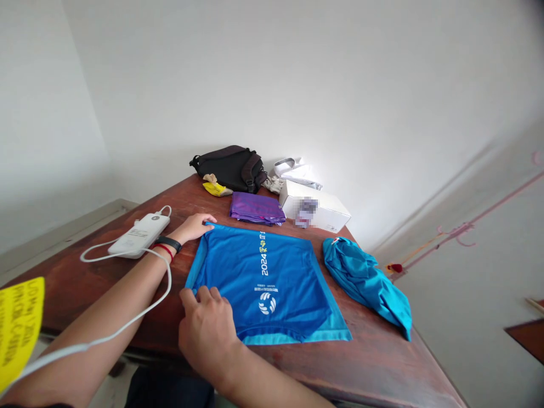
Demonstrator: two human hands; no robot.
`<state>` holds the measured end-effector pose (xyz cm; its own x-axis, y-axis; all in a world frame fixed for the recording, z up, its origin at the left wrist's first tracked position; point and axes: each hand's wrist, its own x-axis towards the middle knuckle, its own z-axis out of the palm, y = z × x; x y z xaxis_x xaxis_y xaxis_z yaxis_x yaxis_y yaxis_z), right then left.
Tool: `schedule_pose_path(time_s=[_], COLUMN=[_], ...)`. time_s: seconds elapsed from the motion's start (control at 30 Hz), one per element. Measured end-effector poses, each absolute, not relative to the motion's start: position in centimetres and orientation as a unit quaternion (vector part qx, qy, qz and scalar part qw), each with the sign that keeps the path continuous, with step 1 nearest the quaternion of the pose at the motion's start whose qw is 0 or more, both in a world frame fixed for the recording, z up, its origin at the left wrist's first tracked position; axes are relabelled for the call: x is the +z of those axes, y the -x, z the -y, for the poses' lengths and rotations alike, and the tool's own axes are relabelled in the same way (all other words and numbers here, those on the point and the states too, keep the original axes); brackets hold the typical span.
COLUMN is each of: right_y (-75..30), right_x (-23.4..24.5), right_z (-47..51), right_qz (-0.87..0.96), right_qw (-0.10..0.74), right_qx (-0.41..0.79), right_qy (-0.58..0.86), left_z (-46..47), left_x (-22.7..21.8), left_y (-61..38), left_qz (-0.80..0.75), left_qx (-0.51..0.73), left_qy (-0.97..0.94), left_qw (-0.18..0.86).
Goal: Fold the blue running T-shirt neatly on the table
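Note:
A blue shirt (pixel 289 277) lies spread in a roughly rectangular shape on the wooden table, with white and yellow print running across it. Lighter blue cloth shows along its left, right and near edges. My left hand (pixel 193 228), with a black band and a red cord at the wrist, pinches the shirt's far left corner. Closer to me, my right hand (pixel 209 326) has its fingers curled on the shirt's left edge near the collar end; its fingertips are partly hidden.
A crumpled bright blue garment (pixel 365 283) lies to the right. Behind the shirt are folded purple cloth (pixel 257 207), a white box (pixel 318 205), a black bag (pixel 229 167) and a yellow item (pixel 215 188). A white power bank (pixel 140 235) with a cable stands left on the table (pixel 340 368).

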<state>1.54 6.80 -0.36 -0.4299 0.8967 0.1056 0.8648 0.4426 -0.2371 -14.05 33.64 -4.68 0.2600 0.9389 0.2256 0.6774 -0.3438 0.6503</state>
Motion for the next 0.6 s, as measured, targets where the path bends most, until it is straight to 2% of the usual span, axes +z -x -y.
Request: schedule_pose_path(time_s=[0.17,0.37,0.5,0.6], right_y=[-1.6,-2.3,-3.7,-5.0], right_x=[-0.6,-1.7,-1.4,-0.8], right_z=[-6.9,-7.0,-6.7,-6.2], right_qz=[0.86,0.864,0.848,0.808], right_qw=[0.1,0.149,0.185,0.228], right_qx=[0.067,0.083,0.127,0.148], right_qy=[0.496,0.473,0.481,0.522], left_z=[-33.5,-33.1,-32.8,-32.5], left_x=[-4.2,-3.4,-2.9,-2.3], left_y=[14.1,14.6,15.0,15.0], left_qz=[-0.545,-0.551,-0.53,-0.501], left_qx=[0.291,0.269,0.231,0.213], left_qy=[-0.754,-0.753,-0.767,-0.76], left_qw=[0.223,0.238,0.279,0.355])
